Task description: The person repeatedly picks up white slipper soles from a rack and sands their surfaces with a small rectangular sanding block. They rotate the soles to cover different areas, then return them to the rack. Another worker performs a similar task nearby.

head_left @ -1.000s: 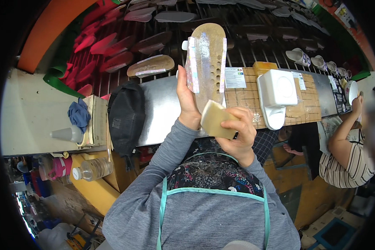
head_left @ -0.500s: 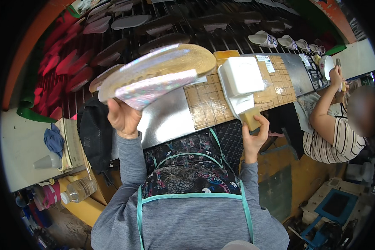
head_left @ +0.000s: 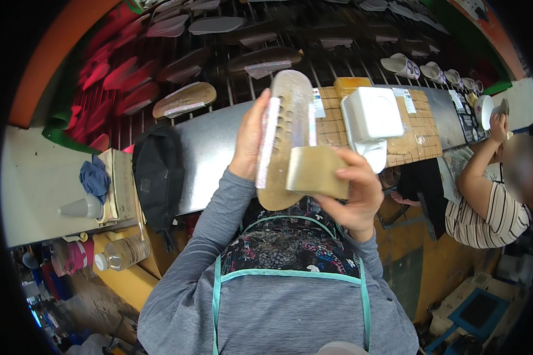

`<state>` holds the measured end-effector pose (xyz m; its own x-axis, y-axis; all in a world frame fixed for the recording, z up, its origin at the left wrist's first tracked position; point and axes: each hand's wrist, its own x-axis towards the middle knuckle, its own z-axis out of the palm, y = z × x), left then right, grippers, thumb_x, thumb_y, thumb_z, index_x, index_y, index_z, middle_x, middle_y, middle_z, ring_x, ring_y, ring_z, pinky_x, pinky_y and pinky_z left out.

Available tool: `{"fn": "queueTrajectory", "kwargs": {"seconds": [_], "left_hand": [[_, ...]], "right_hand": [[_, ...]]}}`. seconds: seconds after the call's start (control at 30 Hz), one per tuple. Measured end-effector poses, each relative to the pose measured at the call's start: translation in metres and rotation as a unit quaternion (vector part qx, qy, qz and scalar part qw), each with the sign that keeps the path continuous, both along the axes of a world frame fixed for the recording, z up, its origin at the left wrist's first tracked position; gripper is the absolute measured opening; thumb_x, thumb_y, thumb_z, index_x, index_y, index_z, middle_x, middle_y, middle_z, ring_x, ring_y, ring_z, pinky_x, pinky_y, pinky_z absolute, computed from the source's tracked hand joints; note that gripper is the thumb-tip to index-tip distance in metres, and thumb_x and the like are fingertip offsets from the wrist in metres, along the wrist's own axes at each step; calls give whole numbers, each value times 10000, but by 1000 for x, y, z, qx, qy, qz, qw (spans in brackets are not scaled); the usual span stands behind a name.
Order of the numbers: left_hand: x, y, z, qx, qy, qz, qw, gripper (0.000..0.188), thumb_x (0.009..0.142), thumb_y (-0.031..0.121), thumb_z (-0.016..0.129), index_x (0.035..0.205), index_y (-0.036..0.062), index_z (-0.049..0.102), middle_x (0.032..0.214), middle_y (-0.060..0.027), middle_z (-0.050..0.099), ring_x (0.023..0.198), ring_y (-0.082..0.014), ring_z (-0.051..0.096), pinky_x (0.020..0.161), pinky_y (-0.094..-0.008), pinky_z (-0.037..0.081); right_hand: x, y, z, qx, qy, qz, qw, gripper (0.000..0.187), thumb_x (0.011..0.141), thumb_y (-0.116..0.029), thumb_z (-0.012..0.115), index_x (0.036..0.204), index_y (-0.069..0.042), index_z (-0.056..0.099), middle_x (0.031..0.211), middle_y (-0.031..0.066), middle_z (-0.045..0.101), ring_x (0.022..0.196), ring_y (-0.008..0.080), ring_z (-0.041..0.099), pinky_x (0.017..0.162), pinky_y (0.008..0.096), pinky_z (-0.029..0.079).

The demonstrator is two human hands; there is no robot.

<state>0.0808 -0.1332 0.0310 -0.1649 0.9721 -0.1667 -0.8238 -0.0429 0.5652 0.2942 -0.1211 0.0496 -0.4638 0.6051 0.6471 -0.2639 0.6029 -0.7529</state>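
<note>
My left hand [head_left: 247, 145] grips a slipper sole [head_left: 285, 133] along its left edge and holds it upright in front of me. Its tan face is turned up, with a row of small notches and shiny pinkish strips folded along the sides. In my right hand [head_left: 362, 192] is a tan, sponge-like block [head_left: 320, 171], pinched between thumb and fingers. The block overlaps the right side of the sole near its lower end; it looks to be against it, slightly blurred. Beyond my right hand stands a white plastic container [head_left: 374, 115] on the grid-patterned board [head_left: 331, 121].
A metal worktop [head_left: 210, 148] runs under my hands. Behind it a bar rack [head_left: 237, 89] bears several soles and red pieces. A black bag [head_left: 158, 171] hangs at left, near a plastic bottle [head_left: 124, 253]. On the right a person in a striped top [head_left: 482, 216] works.
The slipper sole has come from the left toward the middle and turned from lengthwise to upright. My right hand has brought the block from beside the white container onto the sole.
</note>
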Motion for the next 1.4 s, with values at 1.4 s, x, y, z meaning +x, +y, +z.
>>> {"fn": "queueTrajectory", "kwargs": {"seconds": [1.4], "left_hand": [[3, 4, 36, -30, 173, 151, 973, 287, 935, 318, 612, 892, 42, 677, 756, 9, 657, 615, -40, 580, 559, -190, 463]], "right_hand": [[-24, -2, -17, 68, -28, 105, 992, 420, 552, -9, 737, 955, -110, 675, 1075, 108, 684, 980, 238, 658, 843, 363, 402]]}}
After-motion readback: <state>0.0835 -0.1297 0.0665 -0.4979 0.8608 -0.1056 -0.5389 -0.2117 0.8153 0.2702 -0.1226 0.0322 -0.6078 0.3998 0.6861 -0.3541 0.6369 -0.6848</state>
